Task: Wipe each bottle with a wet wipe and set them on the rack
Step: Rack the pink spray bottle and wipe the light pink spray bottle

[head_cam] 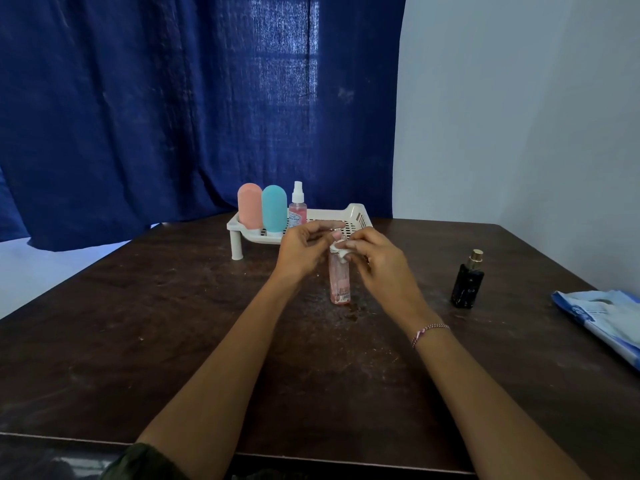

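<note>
Head view: left hand (301, 251) pinched the pink bottle (339, 282) by its top, likely steadying it upright; right hand (375, 263) pinched the wet wipe (341, 250) against its neck.

1. Cream rack (358, 216), dark perforation pattern.
2. On the rack: salmon tube (250, 206), teal tube (274, 207), pink spray bottle (298, 211) with a white cap.
3. Before the rack: clear pink bottle (339, 280), white wipe (341, 250).
4. Right of the rack: black bottle (467, 287), gold-topped; blue-and-white packet (602, 315).
5. Behind the rack: navy curtain (138, 116).
</note>
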